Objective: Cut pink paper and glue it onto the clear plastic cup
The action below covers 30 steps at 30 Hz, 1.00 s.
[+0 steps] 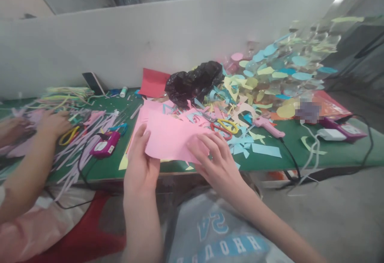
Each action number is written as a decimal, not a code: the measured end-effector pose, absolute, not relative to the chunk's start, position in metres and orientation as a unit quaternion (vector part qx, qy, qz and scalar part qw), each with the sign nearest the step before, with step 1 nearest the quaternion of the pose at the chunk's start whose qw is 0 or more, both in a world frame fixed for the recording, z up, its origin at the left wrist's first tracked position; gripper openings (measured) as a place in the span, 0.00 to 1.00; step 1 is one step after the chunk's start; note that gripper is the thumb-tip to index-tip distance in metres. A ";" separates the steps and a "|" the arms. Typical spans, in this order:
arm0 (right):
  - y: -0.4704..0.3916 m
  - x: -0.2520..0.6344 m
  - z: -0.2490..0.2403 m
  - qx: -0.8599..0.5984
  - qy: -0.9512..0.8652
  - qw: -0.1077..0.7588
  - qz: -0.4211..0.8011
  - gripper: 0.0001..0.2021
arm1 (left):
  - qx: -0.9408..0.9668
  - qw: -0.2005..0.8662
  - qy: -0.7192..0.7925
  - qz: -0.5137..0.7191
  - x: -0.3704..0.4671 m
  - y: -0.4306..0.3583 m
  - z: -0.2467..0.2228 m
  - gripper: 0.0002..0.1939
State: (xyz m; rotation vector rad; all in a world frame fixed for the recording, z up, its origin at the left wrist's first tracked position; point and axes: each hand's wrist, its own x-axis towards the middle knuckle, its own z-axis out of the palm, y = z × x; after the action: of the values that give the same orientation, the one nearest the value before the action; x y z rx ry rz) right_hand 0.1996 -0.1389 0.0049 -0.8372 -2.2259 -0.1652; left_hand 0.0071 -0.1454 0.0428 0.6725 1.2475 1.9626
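Note:
A pink paper sheet (169, 137) is held up over the front edge of the green table. My left hand (141, 155) grips its left edge, thumb in front and fingers behind. At the sheet's right part, my right hand (210, 151) has its fingers spread across the paper; whether they pinch it is hard to tell. Beneath the sheet lie more pink and yellow papers (123, 162). Just right of it, scissors with a yellow handle (229, 127) and a red handle (221, 131) rest among paper scraps.
A pink glue gun (270, 127) lies to the right, near cut papers and clear bottles. Behind is a black plastic bag (195, 83). A purple power block (105, 145) and paper strips lie left, by a co-worker's hands (52, 125). A white partition (120, 43) stands behind the table.

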 end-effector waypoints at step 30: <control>-0.132 0.201 0.010 -0.226 -0.896 0.361 0.122 0.11 | 0.098 0.597 0.304 0.736 0.072 -0.136 0.037 0.21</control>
State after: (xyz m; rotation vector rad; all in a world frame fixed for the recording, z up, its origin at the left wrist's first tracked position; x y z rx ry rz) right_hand 0.2013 -0.1320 0.0099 -0.5827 -2.3098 0.3155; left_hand 0.0717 -0.1357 0.0370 0.2285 0.7044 1.7073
